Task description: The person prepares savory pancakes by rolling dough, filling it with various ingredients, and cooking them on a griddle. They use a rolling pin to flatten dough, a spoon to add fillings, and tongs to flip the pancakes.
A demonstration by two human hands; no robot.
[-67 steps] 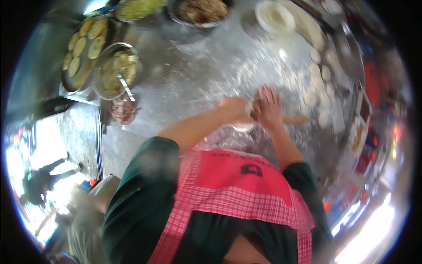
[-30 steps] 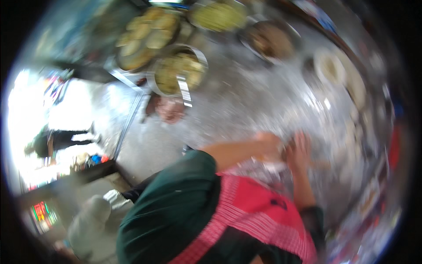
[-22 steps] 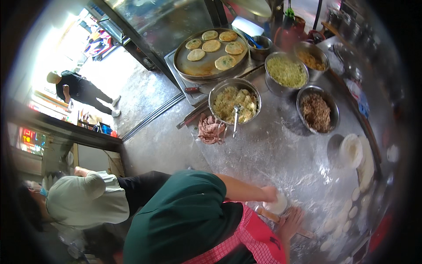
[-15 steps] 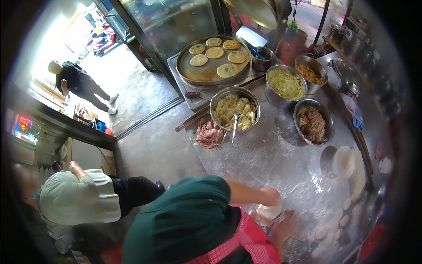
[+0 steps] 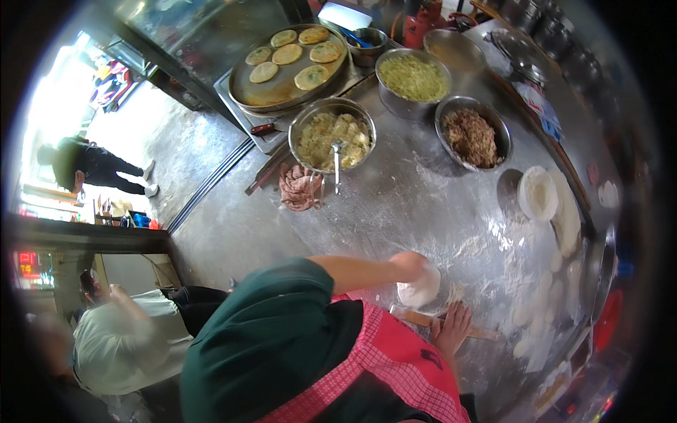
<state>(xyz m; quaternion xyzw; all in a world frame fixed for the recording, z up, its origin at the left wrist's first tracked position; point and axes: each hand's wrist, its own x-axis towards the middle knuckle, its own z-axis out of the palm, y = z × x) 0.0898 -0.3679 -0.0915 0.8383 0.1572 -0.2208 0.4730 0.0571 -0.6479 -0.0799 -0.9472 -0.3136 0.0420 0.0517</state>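
Left arm stretched forward, left hand (image 5: 411,265) palm down, fingers curled; right hand (image 5: 452,329) flat, fingers spread

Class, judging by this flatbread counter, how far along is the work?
Done: five flatbreads frying on the round griddle. In hand: left hand holds a dough piece; right hand rests on the rolling pin. Left: dough balls along the counter's edge, unrolled.

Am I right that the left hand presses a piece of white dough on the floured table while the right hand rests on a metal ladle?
Not quite: in the head view the right hand rests on a wooden rolling pin, not a ladle. The left hand does press the white dough on the floured table.
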